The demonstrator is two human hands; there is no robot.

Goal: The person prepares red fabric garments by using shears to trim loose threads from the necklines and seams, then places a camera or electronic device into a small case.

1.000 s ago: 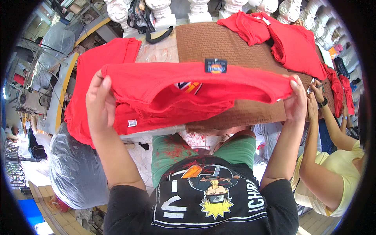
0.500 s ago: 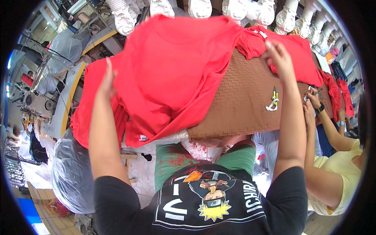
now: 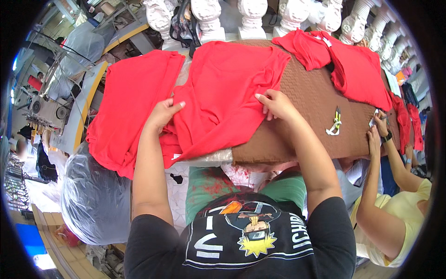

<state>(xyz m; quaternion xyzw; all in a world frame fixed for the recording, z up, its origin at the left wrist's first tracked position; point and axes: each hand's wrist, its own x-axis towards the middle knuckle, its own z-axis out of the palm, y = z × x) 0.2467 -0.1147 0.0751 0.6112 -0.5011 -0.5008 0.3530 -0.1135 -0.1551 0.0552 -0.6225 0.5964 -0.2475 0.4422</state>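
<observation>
A red shirt (image 3: 223, 76) lies in front of me over the left part of the brown padded table, its neckline at the far side and its lower part bunched in folds toward me. At the shirt's left edge, my left hand (image 3: 163, 114) grips the cloth, thumb on top. My right hand (image 3: 278, 105) pinches the right edge, its fingers partly hidden. Left of it lies a stack of red garments (image 3: 134, 97). Thread snips (image 3: 335, 122) with yellow-green and white parts rest on the brown table cover (image 3: 297, 135), to the right of my right hand.
More red garments (image 3: 360, 69) lie at the table's far right. White balusters (image 3: 251, 16) line the far edge. A sewing machine (image 3: 49, 111) and a plastic-wrapped bundle (image 3: 95, 200) are at left. A co-worker in yellow (image 3: 395, 223) works close on my right.
The raised, spread shirt has come down onto the table. My right hand has moved left from the air onto its right edge; my left hand has moved right onto its left edge.
</observation>
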